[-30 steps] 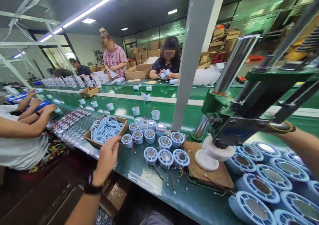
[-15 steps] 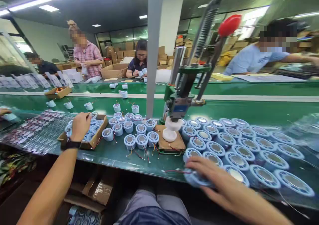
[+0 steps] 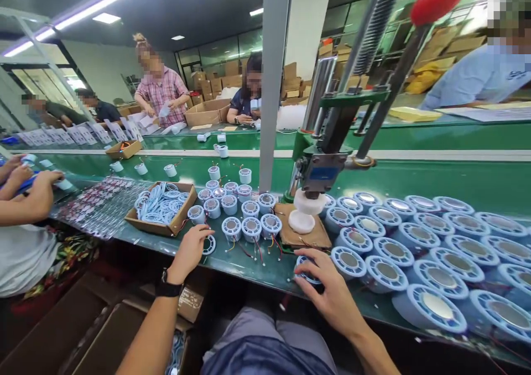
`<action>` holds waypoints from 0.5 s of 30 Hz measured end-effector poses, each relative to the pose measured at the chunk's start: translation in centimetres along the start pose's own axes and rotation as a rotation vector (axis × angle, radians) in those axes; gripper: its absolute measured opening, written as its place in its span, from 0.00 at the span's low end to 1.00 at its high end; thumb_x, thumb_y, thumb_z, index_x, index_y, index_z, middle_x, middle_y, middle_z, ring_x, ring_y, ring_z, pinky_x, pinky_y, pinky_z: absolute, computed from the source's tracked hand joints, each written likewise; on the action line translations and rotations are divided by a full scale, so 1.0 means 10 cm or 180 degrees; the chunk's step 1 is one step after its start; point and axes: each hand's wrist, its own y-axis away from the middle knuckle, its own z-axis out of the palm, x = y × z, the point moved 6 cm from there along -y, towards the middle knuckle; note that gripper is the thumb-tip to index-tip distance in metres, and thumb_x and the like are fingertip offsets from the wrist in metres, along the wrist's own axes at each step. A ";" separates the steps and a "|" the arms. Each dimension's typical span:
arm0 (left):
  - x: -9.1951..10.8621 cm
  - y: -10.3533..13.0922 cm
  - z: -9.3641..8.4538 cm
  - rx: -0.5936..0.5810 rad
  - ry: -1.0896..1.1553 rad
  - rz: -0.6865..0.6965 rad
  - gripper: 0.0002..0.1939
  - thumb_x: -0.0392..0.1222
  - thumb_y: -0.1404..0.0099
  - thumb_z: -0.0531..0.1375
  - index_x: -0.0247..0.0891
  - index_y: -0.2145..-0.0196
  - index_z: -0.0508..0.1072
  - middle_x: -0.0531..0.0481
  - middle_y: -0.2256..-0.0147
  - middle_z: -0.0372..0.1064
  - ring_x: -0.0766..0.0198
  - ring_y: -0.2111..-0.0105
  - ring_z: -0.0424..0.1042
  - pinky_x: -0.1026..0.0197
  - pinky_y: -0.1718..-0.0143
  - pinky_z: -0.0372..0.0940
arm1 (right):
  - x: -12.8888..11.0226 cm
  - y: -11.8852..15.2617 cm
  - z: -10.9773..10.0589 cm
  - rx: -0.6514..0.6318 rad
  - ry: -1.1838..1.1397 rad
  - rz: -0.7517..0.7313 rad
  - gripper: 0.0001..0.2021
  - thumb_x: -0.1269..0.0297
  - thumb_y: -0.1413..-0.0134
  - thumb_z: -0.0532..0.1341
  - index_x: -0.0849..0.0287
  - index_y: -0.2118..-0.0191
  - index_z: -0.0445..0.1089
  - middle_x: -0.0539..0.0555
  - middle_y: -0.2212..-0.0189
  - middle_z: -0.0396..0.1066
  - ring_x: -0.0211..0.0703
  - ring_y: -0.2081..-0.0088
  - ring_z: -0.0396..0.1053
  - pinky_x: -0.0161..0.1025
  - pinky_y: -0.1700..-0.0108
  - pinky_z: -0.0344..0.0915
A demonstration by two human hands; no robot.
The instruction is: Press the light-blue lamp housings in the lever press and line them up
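Note:
My left hand (image 3: 191, 253) pinches a flat light blue ring (image 3: 211, 245) just above the front of the bench. On the other side, my right hand (image 3: 326, 286) has its thumb and fingers around a light blue round housing (image 3: 306, 276) at the bench edge, its wires hanging down. A cardboard box of light blue rings (image 3: 164, 203) sits behind my left hand. Beyond my right hand stands a hand press (image 3: 323, 173) with a red-knobbed lever and a white round base pad (image 3: 301, 222). Housings with wires (image 3: 251, 227) stand between box and press.
Many more housings (image 3: 435, 308) fill the bench to the right. Stacked parts in clear wrap (image 3: 97, 206) lie at left, near a co-worker's hands (image 3: 43, 184). A grey post (image 3: 274, 87) rises behind the bench. Other people work across the green conveyor (image 3: 232, 162).
My left hand has come out of the box toward me with a ring. My right hand has drawn the housing away from the right-hand group, and my view has turned left.

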 end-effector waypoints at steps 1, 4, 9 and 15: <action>0.01 0.01 0.03 0.0087 -0.0101 -0.0010 0.20 0.35 0.33 0.47 0.38 0.57 0.79 0.42 0.50 0.73 0.56 0.49 0.71 0.49 0.44 0.65 | 0.00 0.00 0.02 0.0168 0.0055 -0.0040 0.12 0.57 0.40 0.59 0.57 0.69 0.75 0.58 0.53 0.71 0.50 0.50 0.68 0.48 0.49 0.69; 0.04 0.19 0.08 0.0633 -0.0646 -0.0389 0.19 0.44 0.33 0.55 0.36 0.47 0.73 0.37 0.46 0.68 0.48 0.45 0.67 0.41 0.42 0.62 | 0.00 0.02 0.06 0.0622 0.0150 -0.0166 0.08 0.61 0.41 0.60 0.56 0.67 0.75 0.56 0.55 0.71 0.47 0.52 0.69 0.46 0.51 0.69; 0.01 0.43 0.23 0.0658 -0.0785 -0.0695 0.29 0.44 0.36 0.60 0.37 0.38 0.63 0.38 0.48 0.69 0.45 0.47 0.65 0.39 0.46 0.63 | -0.03 0.07 0.07 0.0690 0.0069 -0.0103 0.10 0.64 0.40 0.59 0.55 0.53 0.70 0.57 0.48 0.66 0.43 0.49 0.69 0.37 0.55 0.72; -0.05 0.39 0.25 0.0774 -0.0759 -0.0632 0.29 0.46 0.36 0.60 0.38 0.39 0.64 0.37 0.46 0.68 0.43 0.44 0.63 0.37 0.44 0.60 | -0.01 0.18 0.08 0.0835 0.0578 0.0314 0.23 0.52 0.37 0.56 0.57 0.41 0.60 0.60 0.45 0.64 0.49 0.44 0.66 0.44 0.48 0.70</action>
